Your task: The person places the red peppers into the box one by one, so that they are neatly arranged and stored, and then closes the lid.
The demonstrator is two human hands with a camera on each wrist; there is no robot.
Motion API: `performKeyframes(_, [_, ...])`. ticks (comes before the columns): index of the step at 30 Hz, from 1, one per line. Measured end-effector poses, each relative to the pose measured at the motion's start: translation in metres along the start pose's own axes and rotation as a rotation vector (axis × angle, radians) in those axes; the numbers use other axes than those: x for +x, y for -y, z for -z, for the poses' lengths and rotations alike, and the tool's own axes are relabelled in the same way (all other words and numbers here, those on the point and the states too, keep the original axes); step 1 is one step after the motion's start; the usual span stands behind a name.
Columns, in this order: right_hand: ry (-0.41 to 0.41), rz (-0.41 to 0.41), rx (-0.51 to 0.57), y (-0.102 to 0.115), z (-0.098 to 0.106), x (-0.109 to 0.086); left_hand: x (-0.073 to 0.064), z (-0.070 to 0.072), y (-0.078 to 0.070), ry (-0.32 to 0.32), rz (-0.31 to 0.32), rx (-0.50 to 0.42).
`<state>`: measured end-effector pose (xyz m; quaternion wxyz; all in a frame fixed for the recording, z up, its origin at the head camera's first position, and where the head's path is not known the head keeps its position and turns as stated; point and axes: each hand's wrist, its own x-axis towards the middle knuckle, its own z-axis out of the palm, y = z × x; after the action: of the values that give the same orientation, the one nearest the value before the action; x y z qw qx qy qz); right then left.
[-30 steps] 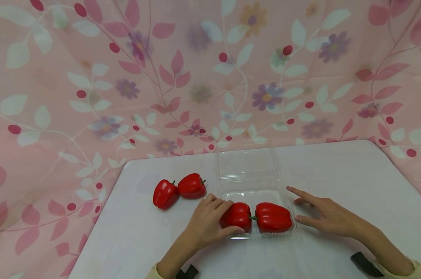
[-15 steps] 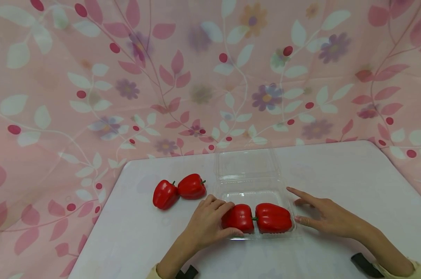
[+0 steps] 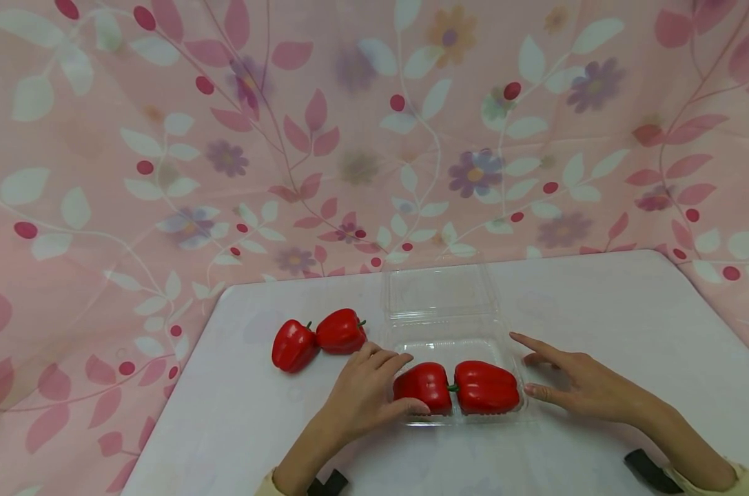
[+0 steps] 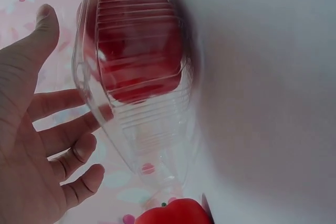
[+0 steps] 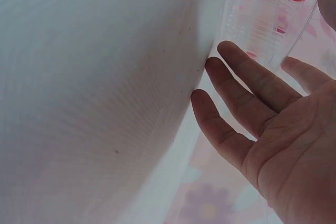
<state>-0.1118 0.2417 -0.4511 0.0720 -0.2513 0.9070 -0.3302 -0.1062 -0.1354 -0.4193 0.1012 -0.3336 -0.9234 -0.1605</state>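
- I have four red peppers in sight; two lie on their sides in the near half of the clear container (image 3: pixel 448 346), whose lid (image 3: pixel 439 289) is laid back at the far side.
- Inside, the left packed pepper (image 3: pixel 425 388) and the right packed pepper (image 3: pixel 487 387) run lengthwise from side to side, stem ends facing each other.
- My left hand (image 3: pixel 371 393) is at the container's left edge, its fingers spread and released; its thumb overlaps the left packed pepper in the head view, but I can't tell whether they touch.
- My right hand (image 3: pixel 579 382) sits just beside the right edge, fingers relaxed and grasping nothing.
- The relation I'd steer by: the outer loose pepper (image 3: pixel 295 346) and the inner loose pepper (image 3: pixel 341 331) touch on the table (image 3: pixel 628 310), beyond and leftward of the left fingers. The left hand is clearly nearer; the inner one's long axis points roughly toward the container, stem first.
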Motion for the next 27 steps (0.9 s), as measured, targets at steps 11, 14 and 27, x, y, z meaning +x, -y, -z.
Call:
performKeyframes(11, [-0.007, 0.012, -0.002, -0.001, -0.001, 0.0, -0.003, 0.009, 0.011, -0.111, 0.018, -0.015])
performKeyframes(14, [-0.004, 0.004, 0.001, -0.001, -0.001, 0.0, -0.005, 0.01, 0.014, -0.136, 0.017, -0.007])
performKeyframes(27, [-0.001, 0.0, 0.01, -0.002, -0.001, 0.0, -0.014, 0.016, 0.032, -0.206, 0.031, 0.022])
